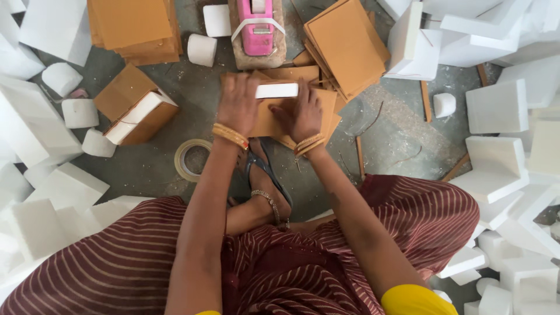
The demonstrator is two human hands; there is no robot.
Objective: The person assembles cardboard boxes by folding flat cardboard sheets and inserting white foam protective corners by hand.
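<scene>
The small white rectangular foam block [277,90] lies on a fanned pile of tan cardboard sheets [274,119] on the grey floor [396,140], its long axis running nine to three o'clock. The left hand [238,104] covers its nine o'clock end and the right hand [301,112] sits at its five o'clock side, both equally near. Each grip is spread flat, pressing block and cardboard rather than clenched. A pink tape dispenser [258,26] stands at twelve o'clock.

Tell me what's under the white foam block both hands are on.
The white foam block lies on a brown cardboard sheet, with more sheets stacked beneath. The left hand and right hand cover part of the sheet.
</scene>
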